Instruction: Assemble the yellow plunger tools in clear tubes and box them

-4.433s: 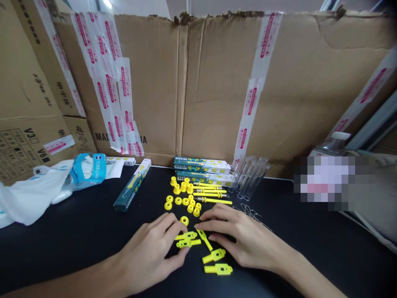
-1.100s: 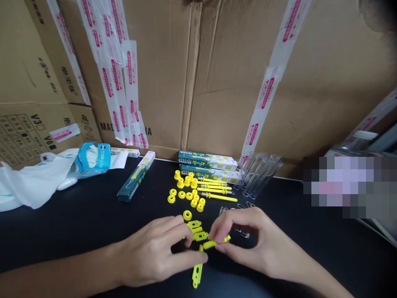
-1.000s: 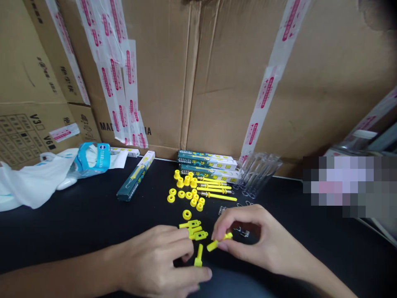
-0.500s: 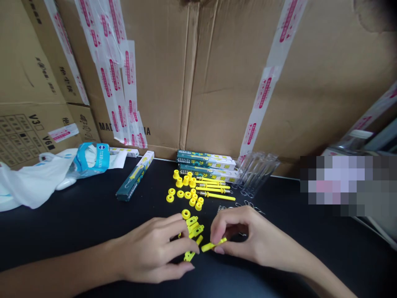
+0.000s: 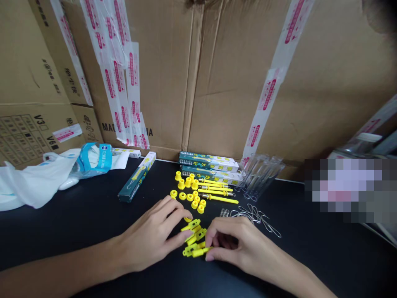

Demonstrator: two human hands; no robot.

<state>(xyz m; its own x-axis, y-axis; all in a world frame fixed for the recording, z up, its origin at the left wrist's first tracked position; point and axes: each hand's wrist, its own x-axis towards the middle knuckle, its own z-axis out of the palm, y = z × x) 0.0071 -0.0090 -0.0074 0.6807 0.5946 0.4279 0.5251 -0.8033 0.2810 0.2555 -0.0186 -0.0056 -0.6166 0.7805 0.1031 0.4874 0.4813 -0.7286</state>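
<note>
Smooth plastic pieces (image 5: 196,237), shiny metal hooks (image 5: 254,215) (the tabletop (image 5: 93,219) looks matt).

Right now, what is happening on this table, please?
A person's right hand pinches a yellow piece, while the left hand is at similar pieces; whether it grips one is unclear. Beyond the hands, small yellow caps sit beside yellow rods. Bent wires lie behind the right hand on the black tabletop.

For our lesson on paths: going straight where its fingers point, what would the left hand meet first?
Probably the yellow tabbed pieces just ahead of the left hand; depth is unclear.
</note>
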